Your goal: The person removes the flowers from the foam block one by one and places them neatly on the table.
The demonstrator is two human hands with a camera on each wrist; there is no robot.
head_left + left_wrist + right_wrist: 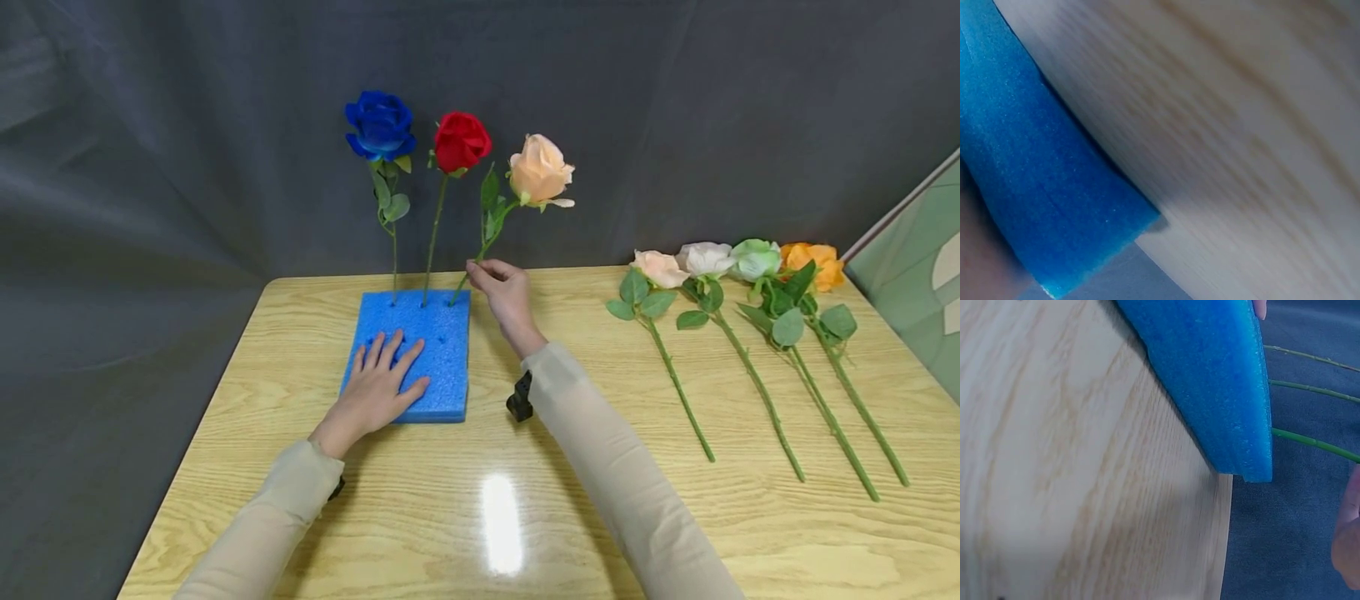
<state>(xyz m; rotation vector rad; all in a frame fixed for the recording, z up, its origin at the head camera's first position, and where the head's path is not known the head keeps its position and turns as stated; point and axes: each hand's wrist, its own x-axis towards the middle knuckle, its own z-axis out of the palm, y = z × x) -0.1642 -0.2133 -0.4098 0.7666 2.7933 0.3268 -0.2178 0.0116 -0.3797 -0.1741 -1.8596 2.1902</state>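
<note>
A blue foam block lies on the table, and my left hand rests flat on it with fingers spread. Along its far edge stand a blue rose, a red rose and a peach rose, their stems in holes. My right hand pinches the peach rose's stem a little above the foam; that stem leans to the right. The right wrist view shows the peach rose's green stem meeting the foam, with part of my right hand at the edge. In the left wrist view the foam's side appears.
To the right on the wooden table lie a pale peach rose, a white rose, a green-white rose and an orange rose, stems toward me. A dark cloth hangs behind the table.
</note>
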